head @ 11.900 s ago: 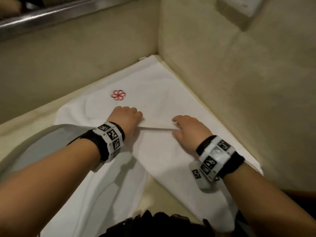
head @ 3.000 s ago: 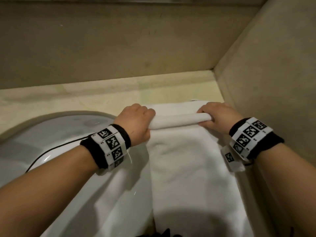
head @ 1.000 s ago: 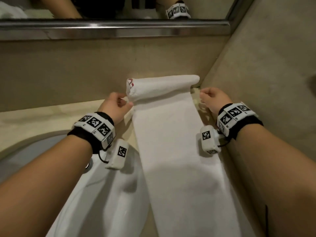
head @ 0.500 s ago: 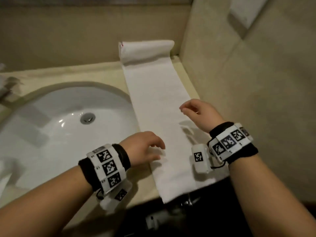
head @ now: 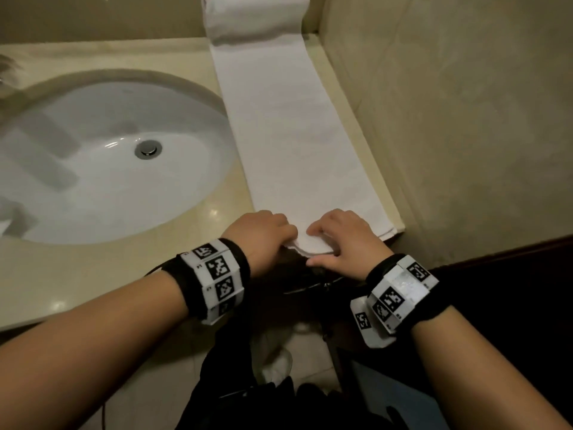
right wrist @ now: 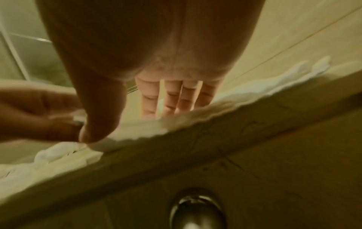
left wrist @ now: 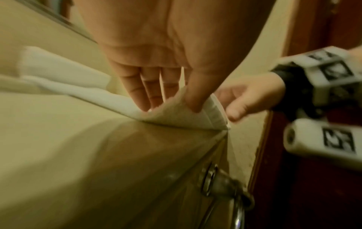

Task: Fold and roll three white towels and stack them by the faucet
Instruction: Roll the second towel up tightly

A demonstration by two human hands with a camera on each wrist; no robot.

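A white towel (head: 297, 135), folded into a long narrow strip, lies on the counter to the right of the sink and runs from the back wall to the front edge. At its far end sits a white towel roll (head: 254, 17) against the wall; whether it is the same towel is unclear. My left hand (head: 266, 234) pinches the near left corner, which is lifted, with fingers on top and thumb beneath (left wrist: 170, 106). My right hand (head: 338, 237) holds the near edge beside it, fingers on the towel (right wrist: 156, 128) and thumb at its rim.
The white sink basin (head: 108, 169) with its metal drain (head: 148, 149) fills the left. A beige wall (head: 465, 119) runs close along the towel's right side. A metal drawer knob (right wrist: 197, 213) sticks out below the counter's front edge (head: 93, 283).
Both hands have come back from the middle of the strip to its near end and taken hold of the edge. The left corner is now lifted.
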